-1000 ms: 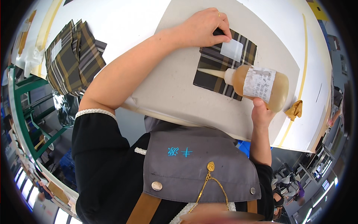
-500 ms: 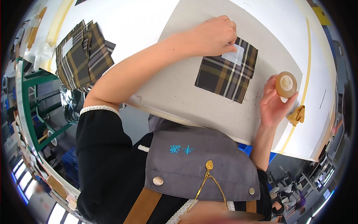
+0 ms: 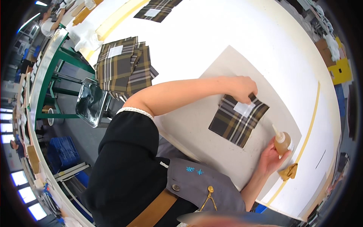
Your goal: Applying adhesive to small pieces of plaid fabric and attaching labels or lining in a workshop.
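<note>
With the middle of the view as the dial's centre, the white worktable [image 3: 280, 56] spreads from 11 round to 4 o'clock. On it, toward 3 o'clock, lies a grey board [image 3: 230, 64]. At 10 o'clock a fanned stack of brown-and-black plaid fabric pieces [image 3: 121, 72] sits at the table's near edge, a white patch on its top piece. The plaid fabric panel [image 3: 232, 123] rests on the grey board at 3 o'clock, turned slightly askew. Another plaid piece [image 3: 160, 9] lies between 11 and 12, cut off by the view's upper rim.

The left hand [image 3: 242, 89] is at the panel's 12 to 1 o'clock side, nearly closed, thumb and fingers pinching its far edge. The right hand [image 3: 272, 159] is between 3 and 4 o'clock, half curled around an amber squeeze bottle [image 3: 283, 145] whose pale nozzle points to 11. Just beside it, at 4 o'clock, a crumpled mustard scrap [image 3: 289, 172] lies over a yellow tape strip [image 3: 312, 113]. Smallest, a white rectangle [image 3: 244, 109] lies on the panel's upper part, just below the left thumb.
</note>
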Demonstrator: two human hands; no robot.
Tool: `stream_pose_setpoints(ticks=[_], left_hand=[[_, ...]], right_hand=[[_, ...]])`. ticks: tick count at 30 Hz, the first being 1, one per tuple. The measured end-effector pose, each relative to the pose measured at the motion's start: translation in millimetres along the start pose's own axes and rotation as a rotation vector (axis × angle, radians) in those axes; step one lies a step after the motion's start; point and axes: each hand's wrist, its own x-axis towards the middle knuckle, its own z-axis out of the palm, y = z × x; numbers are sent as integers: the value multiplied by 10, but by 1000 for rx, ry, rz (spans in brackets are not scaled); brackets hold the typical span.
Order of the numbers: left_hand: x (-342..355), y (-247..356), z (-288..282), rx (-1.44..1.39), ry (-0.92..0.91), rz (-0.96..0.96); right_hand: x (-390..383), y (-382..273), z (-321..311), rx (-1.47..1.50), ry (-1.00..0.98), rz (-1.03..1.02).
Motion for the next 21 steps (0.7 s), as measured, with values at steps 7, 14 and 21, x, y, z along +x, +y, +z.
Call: stream_pose_setpoints(ticks=[7,14,21], left_hand=[[-821,-1182,-1161,-505,892,-400],[-2049,-2368,-1770,-577,1515,-835],[-2246,-2402,-1683,-579,1487,-1020]], right_hand=[[22,-28,-33,13,-8,73],[49,-65,-85,22,-53,171],[26,-26,-60,-25,-66,194]])
